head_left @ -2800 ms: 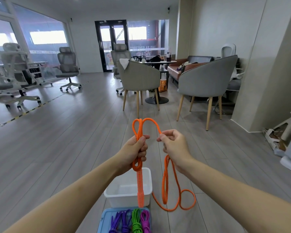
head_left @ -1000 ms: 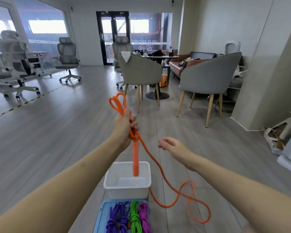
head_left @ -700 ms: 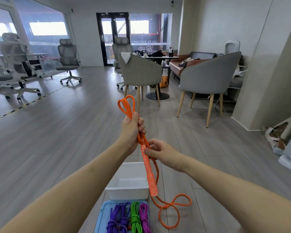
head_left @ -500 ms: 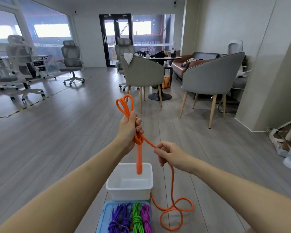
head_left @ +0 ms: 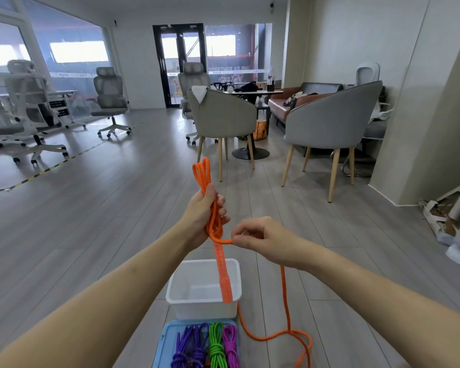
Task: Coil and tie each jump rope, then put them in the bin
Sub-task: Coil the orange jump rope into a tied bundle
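Note:
My left hand (head_left: 203, 216) grips a bundle of folded loops of the orange jump rope (head_left: 204, 174), which stick up above the fist. An orange handle (head_left: 222, 274) hangs down from the fist over the white bin (head_left: 179, 296). My right hand (head_left: 260, 241) pinches the free strand just right of the left fist. The rest of that rope trails down to a loose loop on the floor (head_left: 300, 341). The white bin stands on the floor below my hands, with nothing seen in it.
A blue tray (head_left: 164, 343) in front of the white bin holds coiled purple (head_left: 189, 343), green (head_left: 217, 343) and magenta (head_left: 230, 343) ropes. Two grey chairs (head_left: 223, 115) and a round table stand ahead; office chairs (head_left: 109, 96) sit at the far left. Clutter lies by the right wall.
My right hand took the free strand and brought it up next to the left fist. More rope has lifted off the floor, and the floor loop is smaller.

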